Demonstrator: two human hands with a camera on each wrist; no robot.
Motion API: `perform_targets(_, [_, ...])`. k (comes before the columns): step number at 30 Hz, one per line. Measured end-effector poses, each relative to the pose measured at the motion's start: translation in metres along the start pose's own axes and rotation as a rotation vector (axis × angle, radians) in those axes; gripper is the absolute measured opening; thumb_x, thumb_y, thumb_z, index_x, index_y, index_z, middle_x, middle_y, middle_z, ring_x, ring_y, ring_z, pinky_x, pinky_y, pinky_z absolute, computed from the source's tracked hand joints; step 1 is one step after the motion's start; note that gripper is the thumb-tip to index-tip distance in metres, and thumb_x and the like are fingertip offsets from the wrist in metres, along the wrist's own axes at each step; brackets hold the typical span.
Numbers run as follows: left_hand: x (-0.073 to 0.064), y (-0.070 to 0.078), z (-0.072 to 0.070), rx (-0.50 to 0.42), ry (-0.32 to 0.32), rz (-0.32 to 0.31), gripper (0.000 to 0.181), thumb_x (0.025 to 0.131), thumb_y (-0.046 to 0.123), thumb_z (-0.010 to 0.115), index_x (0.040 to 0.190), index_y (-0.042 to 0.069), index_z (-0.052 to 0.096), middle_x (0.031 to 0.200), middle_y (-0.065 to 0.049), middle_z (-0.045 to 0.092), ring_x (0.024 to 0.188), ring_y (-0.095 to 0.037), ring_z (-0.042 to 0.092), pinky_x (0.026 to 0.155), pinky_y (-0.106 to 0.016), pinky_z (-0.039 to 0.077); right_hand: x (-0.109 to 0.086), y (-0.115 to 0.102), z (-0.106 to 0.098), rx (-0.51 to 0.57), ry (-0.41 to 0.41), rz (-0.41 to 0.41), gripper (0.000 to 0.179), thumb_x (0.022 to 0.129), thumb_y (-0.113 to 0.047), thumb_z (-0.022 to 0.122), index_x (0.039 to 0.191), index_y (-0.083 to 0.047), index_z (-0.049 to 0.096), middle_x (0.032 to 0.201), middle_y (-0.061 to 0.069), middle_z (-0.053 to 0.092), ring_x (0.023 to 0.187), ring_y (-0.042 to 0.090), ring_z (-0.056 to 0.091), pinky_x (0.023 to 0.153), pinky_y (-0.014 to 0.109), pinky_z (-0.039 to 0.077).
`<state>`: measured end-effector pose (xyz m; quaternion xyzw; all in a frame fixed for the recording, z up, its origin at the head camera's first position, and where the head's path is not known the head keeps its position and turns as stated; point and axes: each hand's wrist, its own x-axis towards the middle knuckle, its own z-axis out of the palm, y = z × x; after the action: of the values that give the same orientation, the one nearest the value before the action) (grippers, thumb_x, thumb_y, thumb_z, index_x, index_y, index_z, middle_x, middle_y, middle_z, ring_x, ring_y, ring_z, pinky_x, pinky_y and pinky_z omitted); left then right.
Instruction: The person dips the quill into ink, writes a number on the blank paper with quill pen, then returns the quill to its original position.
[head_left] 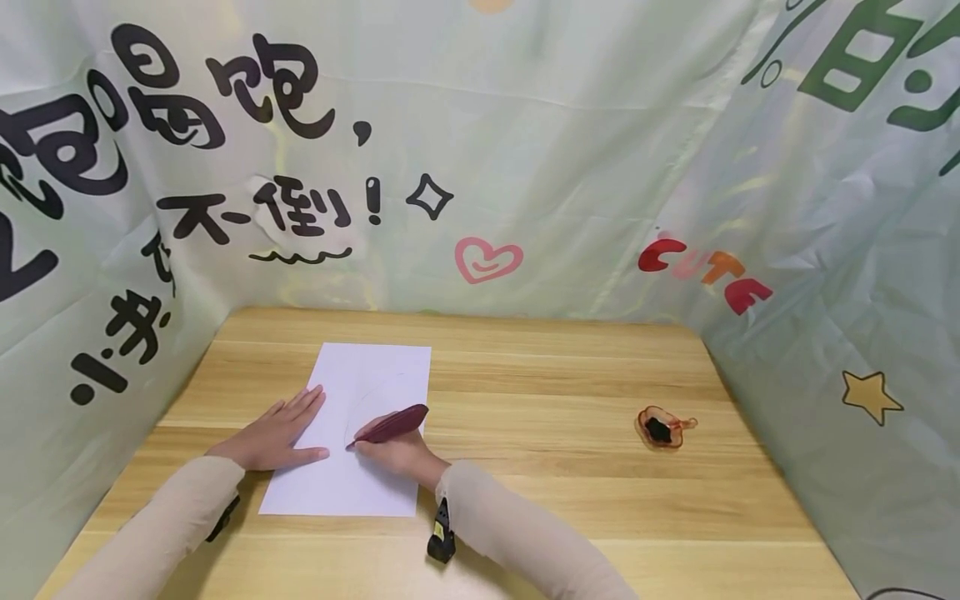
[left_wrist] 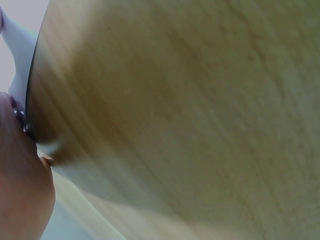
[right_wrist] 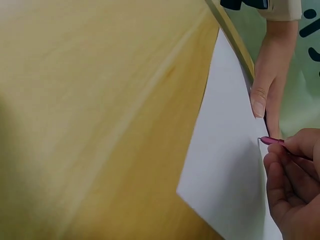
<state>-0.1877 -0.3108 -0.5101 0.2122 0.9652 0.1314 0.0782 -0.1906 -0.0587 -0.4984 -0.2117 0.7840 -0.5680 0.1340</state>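
Note:
A sheet of white paper (head_left: 375,367) lies on the wooden table, with faint thin curved lines on it. My left hand (head_left: 277,433) rests across its left edge, fingers straight and thumb spread towards the middle. In the left wrist view only part of that hand (left_wrist: 22,185) shows at the edge. My right hand (head_left: 397,454) pinches a dark red feather-shaped pen (head_left: 393,423), its feather end tilted up to the right. Seen from the right wrist, the slim pen tip (right_wrist: 270,141) is right at the paper, between thumb and fingers of my right hand (right_wrist: 295,180).
On the right of the wooden table (head_left: 555,400) stands a small translucent orange dish (head_left: 648,417) with a short handle and something black inside. A pale printed cloth (head_left: 585,167) hangs behind the table and along both sides.

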Motion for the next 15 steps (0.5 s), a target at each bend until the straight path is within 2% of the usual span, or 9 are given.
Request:
perform_targets(4, [0.000,-0.001,0.001,-0.005,0.038,0.027,0.097,0.087,0.061,0.057,0.149,-0.005,0.023,0.156,-0.024,0.018,0.141,-0.045,0.019,0.107,-0.067,0.017,-0.005,0.001,-0.002,0.012,-0.024,-0.012,0.011,0.081,0.000,0.071,0.091,0.003,0.073,0.085,0.009,0.073,0.070,-0.005,0.058,0.072,0.011,0.048])
perform_targets(11, [0.000,-0.002,0.002,-0.039,0.037,0.018,0.097,0.086,0.060,0.058,0.150,-0.003,0.020,0.157,-0.023,0.017,0.143,-0.043,0.016,0.108,-0.066,0.015,-0.017,0.004,-0.008,0.042,-0.070,-0.023,0.012,0.081,0.001,0.072,0.093,0.003,0.073,0.086,0.009,0.073,0.071,-0.005,0.059,0.073,0.012,0.049])
perform_targets(15, [-0.001,0.001,0.002,-0.046,0.054,0.022,0.096,0.086,0.058,0.059,0.149,-0.005,0.023,0.156,-0.024,0.019,0.141,-0.045,0.018,0.108,-0.067,0.016,-0.023,0.004,-0.011,0.094,-0.092,-0.031,0.013,0.081,0.003,0.071,0.093,0.005,0.072,0.088,0.015,0.072,0.074,-0.001,0.061,0.074,0.012,0.050])
